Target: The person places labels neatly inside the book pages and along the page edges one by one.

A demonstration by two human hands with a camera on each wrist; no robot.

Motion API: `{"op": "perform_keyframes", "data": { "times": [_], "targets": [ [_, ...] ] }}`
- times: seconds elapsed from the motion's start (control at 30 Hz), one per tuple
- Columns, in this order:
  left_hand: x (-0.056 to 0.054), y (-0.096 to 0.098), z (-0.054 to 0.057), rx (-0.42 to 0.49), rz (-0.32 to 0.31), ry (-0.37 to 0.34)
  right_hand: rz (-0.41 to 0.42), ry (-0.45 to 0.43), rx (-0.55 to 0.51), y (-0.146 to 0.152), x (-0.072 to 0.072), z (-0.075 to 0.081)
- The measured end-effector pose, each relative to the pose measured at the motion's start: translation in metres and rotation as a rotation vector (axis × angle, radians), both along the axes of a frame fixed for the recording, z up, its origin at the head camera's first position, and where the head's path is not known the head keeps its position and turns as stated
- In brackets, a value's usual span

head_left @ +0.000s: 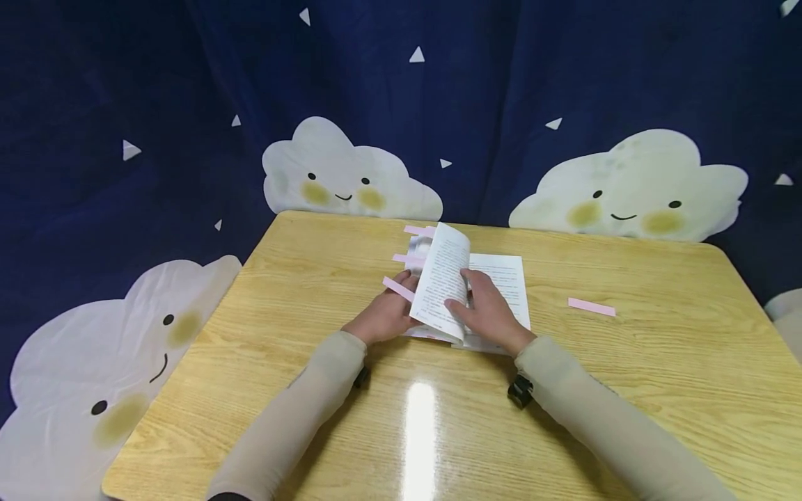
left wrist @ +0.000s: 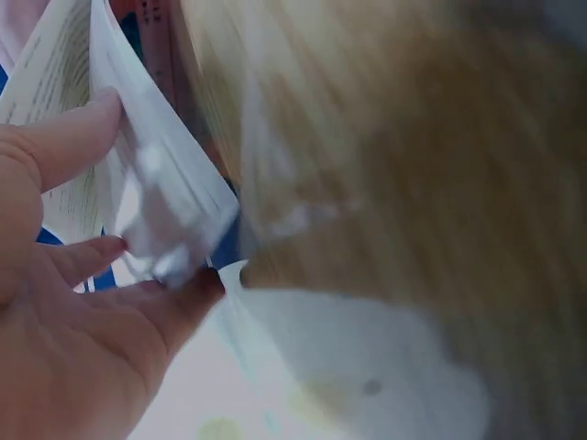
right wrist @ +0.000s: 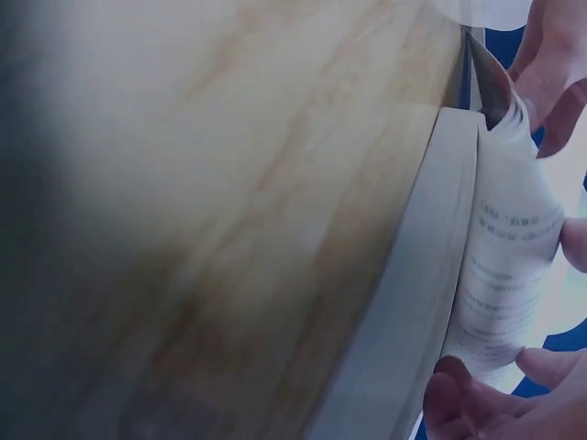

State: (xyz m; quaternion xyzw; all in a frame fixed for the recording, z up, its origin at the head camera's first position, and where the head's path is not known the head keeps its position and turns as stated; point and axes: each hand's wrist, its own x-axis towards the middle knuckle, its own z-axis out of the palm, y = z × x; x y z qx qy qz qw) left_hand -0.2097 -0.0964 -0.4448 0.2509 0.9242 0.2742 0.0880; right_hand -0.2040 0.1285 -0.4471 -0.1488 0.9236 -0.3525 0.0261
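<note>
An open book (head_left: 501,270) lies on the wooden table, and a sheaf of its pages (head_left: 443,278) stands raised and bent near the spine. Pink paper strips (head_left: 399,288) stick out past its left edge. My left hand (head_left: 383,316) holds the left side, partly hidden behind the raised pages; in the left wrist view its thumb presses on the paper (left wrist: 160,183) with the other fingers behind. Over the right side, my right hand (head_left: 491,313) grips the raised sheaf between thumb and fingers. The right wrist view shows those fingers at the curled printed pages (right wrist: 509,266).
A loose pink strip (head_left: 592,306) lies on the table (head_left: 664,362) to the right of the book. Behind the table hangs a dark blue cloth (head_left: 476,90) printed with smiling clouds and white triangles.
</note>
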Motion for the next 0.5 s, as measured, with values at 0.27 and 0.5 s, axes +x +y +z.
{"op": "perform_keyframes", "data": {
  "times": [0.27, 0.5],
  "targets": [
    [-0.006, -0.012, 0.002, 0.098, 0.013, -0.014, -0.007, 0.036, 0.077, -0.005, -0.003, 0.0],
    [-0.006, -0.035, 0.019, 0.083, 0.224, -0.031, -0.018, 0.017, 0.108, -0.007, -0.004, 0.005]
  ]
}}
